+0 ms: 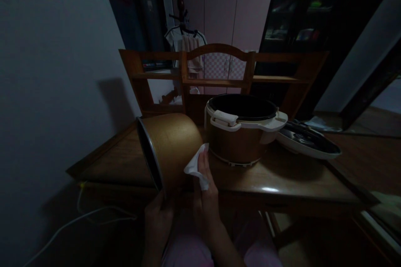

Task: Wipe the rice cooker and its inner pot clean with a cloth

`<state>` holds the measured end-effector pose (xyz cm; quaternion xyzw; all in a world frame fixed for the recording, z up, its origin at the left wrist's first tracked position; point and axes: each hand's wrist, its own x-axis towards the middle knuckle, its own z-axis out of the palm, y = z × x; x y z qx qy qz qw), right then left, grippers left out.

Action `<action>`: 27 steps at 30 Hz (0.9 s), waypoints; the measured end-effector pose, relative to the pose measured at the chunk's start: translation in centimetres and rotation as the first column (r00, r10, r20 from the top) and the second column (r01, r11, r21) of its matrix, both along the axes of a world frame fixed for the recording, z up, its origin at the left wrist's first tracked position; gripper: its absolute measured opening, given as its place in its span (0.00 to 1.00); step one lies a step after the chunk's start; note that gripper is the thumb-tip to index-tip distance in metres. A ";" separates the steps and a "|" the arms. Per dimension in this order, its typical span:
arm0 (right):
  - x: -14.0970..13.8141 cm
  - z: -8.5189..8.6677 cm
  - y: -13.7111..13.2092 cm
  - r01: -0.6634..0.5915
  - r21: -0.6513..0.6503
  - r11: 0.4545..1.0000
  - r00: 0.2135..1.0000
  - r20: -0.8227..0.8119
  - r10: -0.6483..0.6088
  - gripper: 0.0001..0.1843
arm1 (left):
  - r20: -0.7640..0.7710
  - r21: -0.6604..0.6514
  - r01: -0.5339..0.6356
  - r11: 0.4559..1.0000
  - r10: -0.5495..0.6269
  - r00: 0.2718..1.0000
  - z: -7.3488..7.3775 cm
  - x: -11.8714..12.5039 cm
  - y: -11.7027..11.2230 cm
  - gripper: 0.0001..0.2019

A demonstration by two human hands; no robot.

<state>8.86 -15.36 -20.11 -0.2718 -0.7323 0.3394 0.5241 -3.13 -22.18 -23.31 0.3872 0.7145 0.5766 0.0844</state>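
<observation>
A golden inner pot is tipped on its side, its dark mouth facing left. My left hand is closed on the pot's lower rim. With my right hand I press a white tissue against the pot near its base; the fingers lie long and close together over it. Behind and to the right stands the rice cooker body, gold with a cream rim and handle, its dark inside facing up. The detached lid lies to its right, inner side up.
The wooden desk has a raised shelf frame along its back. A wall rises at the left, and a white cable hangs below the desk's left edge. Beyond are a coat stand with clothes and pale cupboards.
</observation>
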 end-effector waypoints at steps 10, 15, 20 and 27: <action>2.0 -1.8 -0.2 -0.004 0.103 0.995 0.999 0.051 -0.002 0.27 | -0.075 -0.005 0.032 0.999 -0.032 0.997 -1.1 -0.2 0.0 0.14; 2.6 -2.8 0.0 0.023 -0.079 0.997 0.999 0.049 -0.019 0.22 | -0.079 -0.015 0.031 0.999 -0.032 0.996 -1.3 0.0 0.0 0.16; 3.3 -2.7 0.7 0.100 -0.264 0.959 0.994 -0.020 -0.109 0.17 | -0.065 -0.047 -0.044 0.998 0.041 0.997 -2.2 -0.9 -0.2 0.19; 3.5 0.4 2.5 0.125 -0.273 0.954 0.982 -0.104 -0.158 0.20 | 0.003 -0.057 -0.016 0.998 0.016 1.000 -1.3 -0.3 -0.2 0.19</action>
